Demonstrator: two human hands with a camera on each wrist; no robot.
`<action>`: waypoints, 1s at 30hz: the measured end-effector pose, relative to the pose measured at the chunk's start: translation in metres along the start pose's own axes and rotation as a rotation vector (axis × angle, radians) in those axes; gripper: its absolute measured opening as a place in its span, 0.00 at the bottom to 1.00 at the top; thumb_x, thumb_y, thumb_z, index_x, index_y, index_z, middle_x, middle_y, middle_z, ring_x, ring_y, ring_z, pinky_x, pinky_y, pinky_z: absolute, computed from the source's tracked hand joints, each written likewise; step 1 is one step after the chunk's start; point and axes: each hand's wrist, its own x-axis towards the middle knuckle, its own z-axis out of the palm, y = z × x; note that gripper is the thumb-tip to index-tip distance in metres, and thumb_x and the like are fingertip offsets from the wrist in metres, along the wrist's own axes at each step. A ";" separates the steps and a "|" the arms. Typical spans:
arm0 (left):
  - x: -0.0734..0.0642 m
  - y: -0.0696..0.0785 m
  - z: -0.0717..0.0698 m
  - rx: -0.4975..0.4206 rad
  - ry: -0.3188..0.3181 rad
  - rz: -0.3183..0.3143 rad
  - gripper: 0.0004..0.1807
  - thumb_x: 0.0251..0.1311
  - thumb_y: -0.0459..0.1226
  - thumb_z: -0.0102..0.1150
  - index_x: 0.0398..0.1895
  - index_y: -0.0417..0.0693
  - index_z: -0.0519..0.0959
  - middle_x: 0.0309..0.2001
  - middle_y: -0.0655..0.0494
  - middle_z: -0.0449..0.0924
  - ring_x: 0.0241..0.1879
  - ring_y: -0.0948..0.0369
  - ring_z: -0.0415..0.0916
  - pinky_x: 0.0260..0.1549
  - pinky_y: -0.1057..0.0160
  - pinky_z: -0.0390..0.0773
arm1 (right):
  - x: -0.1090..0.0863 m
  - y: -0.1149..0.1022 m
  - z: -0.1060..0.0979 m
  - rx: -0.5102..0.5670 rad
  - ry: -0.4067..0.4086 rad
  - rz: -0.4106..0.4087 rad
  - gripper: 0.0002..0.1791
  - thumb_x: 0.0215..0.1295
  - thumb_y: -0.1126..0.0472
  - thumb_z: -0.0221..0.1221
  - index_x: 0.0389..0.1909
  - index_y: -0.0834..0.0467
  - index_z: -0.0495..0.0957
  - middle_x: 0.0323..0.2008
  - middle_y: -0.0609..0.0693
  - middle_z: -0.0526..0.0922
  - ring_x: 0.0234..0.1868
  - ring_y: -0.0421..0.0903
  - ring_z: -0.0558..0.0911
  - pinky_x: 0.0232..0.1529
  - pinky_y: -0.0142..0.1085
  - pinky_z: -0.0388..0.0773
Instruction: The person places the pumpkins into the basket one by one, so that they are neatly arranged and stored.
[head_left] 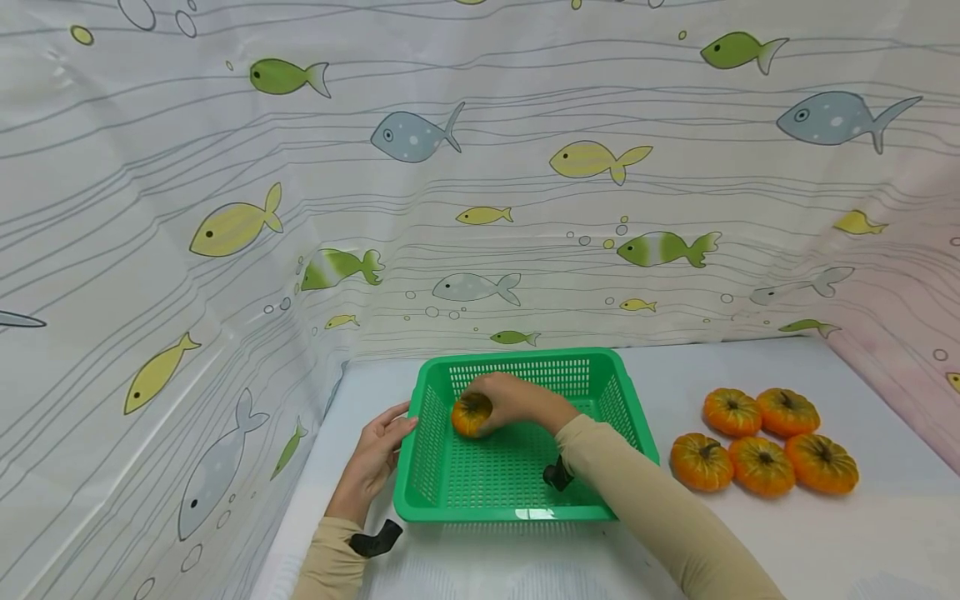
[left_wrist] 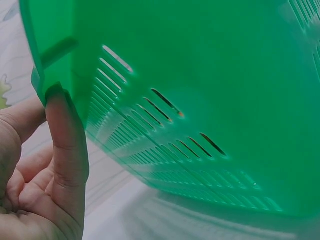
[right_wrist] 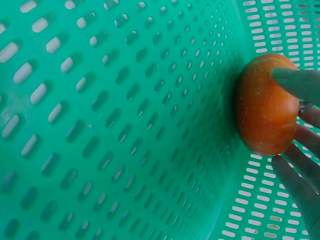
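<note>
"Where's the small pumpkin?"
"Inside the green basket, left side, right hand curling its fingers round it; left hand pinches the rim."
"Handling?"
"Likely light, firm; grip its sides."

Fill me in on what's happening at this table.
A person's right hand grips a small, round orange pumpkin inside a rectangular green plastic basket, towards its left side. The left hand holds the basket's left rim. Five more round, ribbed orange pumpkins sit on the white table, right of the basket.
</note>
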 end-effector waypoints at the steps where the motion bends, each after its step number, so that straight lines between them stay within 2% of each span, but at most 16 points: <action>1: 0.000 0.000 0.000 0.000 -0.001 -0.001 0.30 0.71 0.35 0.62 0.74 0.44 0.66 0.38 0.63 0.86 0.35 0.67 0.88 0.39 0.66 0.91 | 0.000 0.001 0.000 0.003 -0.003 0.002 0.33 0.56 0.53 0.76 0.63 0.57 0.80 0.59 0.50 0.84 0.60 0.45 0.81 0.65 0.40 0.81; 8: 0.000 0.001 0.001 0.003 -0.009 0.002 0.31 0.71 0.36 0.62 0.75 0.43 0.65 0.38 0.63 0.87 0.36 0.67 0.88 0.40 0.66 0.91 | -0.001 0.001 -0.002 0.018 -0.012 0.020 0.33 0.57 0.56 0.76 0.64 0.58 0.79 0.62 0.52 0.83 0.64 0.48 0.80 0.69 0.43 0.79; 20: 0.001 -0.001 -0.001 0.002 -0.016 -0.006 0.31 0.72 0.37 0.61 0.75 0.45 0.65 0.39 0.64 0.87 0.36 0.67 0.88 0.38 0.68 0.90 | -0.003 -0.002 -0.003 0.044 0.005 0.050 0.32 0.57 0.57 0.76 0.63 0.58 0.80 0.61 0.53 0.83 0.63 0.50 0.80 0.66 0.44 0.80; 24: 0.001 -0.001 -0.001 0.006 -0.009 0.003 0.31 0.72 0.37 0.61 0.75 0.43 0.65 0.38 0.64 0.87 0.36 0.67 0.88 0.37 0.67 0.90 | -0.004 -0.003 -0.008 0.046 0.000 0.067 0.34 0.58 0.55 0.75 0.66 0.58 0.78 0.65 0.53 0.81 0.67 0.51 0.77 0.72 0.46 0.76; 28: 0.001 -0.001 0.000 0.017 -0.001 0.006 0.31 0.72 0.37 0.61 0.75 0.42 0.65 0.38 0.64 0.87 0.35 0.68 0.87 0.37 0.68 0.90 | -0.006 -0.002 -0.016 0.050 0.034 0.092 0.36 0.62 0.53 0.74 0.69 0.57 0.75 0.69 0.53 0.78 0.72 0.53 0.74 0.75 0.49 0.73; 30: 0.000 -0.001 0.000 0.013 0.000 0.002 0.31 0.72 0.36 0.61 0.75 0.43 0.65 0.38 0.64 0.87 0.35 0.68 0.87 0.37 0.68 0.90 | -0.007 -0.001 -0.022 0.067 0.069 0.095 0.36 0.62 0.54 0.74 0.69 0.58 0.75 0.68 0.54 0.78 0.70 0.54 0.76 0.73 0.50 0.75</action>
